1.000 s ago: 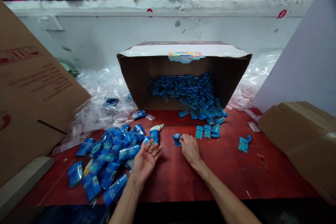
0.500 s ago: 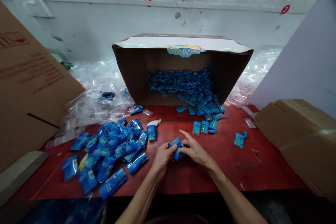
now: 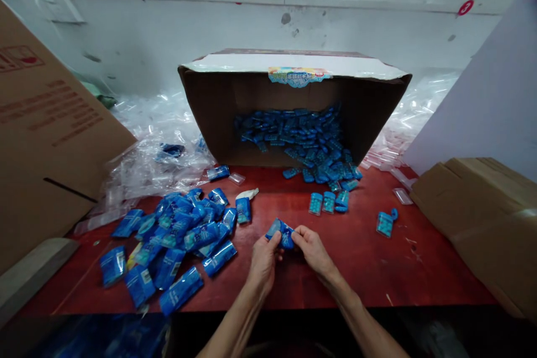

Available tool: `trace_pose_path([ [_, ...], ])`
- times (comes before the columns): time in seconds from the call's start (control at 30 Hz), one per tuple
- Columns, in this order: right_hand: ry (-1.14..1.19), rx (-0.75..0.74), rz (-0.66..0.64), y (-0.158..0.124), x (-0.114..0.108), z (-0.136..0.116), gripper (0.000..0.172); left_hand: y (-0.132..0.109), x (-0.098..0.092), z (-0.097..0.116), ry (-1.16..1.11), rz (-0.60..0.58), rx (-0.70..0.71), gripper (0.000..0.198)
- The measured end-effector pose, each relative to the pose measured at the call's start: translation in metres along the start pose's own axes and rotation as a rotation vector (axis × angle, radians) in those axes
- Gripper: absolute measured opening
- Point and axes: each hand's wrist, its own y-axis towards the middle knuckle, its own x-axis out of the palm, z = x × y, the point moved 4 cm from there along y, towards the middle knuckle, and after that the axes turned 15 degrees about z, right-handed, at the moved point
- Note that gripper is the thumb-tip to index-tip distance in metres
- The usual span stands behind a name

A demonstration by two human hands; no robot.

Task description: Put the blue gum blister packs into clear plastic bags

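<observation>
A small blue packet [image 3: 283,234] is held between both hands above the red table [image 3: 335,268]. My left hand [image 3: 265,254] pinches its left side, thumb on top. On its right edge, my right hand [image 3: 311,247] grips with thumb and fingers pressed together. A heap of blue packets [image 3: 180,229] lies to the left of my hands. Beyond my right hand, small clear containers of blue pieces [image 3: 316,203] stand in a short row. An open cardboard box [image 3: 222,123] lies on its side behind, with many such blue containers [image 3: 310,140] spilling out of it.
Clear plastic pieces [image 3: 155,134] are piled behind the packets. A big carton [image 3: 50,123] stands at the left and a brown box [image 3: 486,218] at the right. One container with an open lid [image 3: 385,224] sits apart on the right, near a clear piece [image 3: 403,196].
My right hand's fingers, spread before, have closed on the packet's right edge. The packet has tilted and shifted slightly. The view has moved a little.
</observation>
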Motion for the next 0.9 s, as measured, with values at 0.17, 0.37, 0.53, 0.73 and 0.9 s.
trace_pose_path([
  [0.17,0.109,-0.024,-0.021,-0.007,0.002,-0.009,0.020,-0.004,0.001,0.002,0.105,-0.041,0.069,0.024],
  [0.37,0.205,0.034,0.113,-0.010,0.007,-0.009,0.017,-0.001,-0.004,-0.005,0.137,0.111,0.122,0.030],
  [0.53,0.200,0.006,0.149,-0.010,0.012,-0.005,0.018,-0.005,-0.002,-0.012,0.042,0.153,0.121,0.031],
  [0.73,0.135,-0.005,0.296,-0.010,0.020,0.002,0.015,-0.015,0.010,-0.003,-0.023,0.119,0.071,0.030],
  [0.9,-0.054,-0.148,0.398,-0.009,0.018,-0.009,0.017,-0.016,0.019,0.003,-0.051,0.119,0.077,0.031],
])
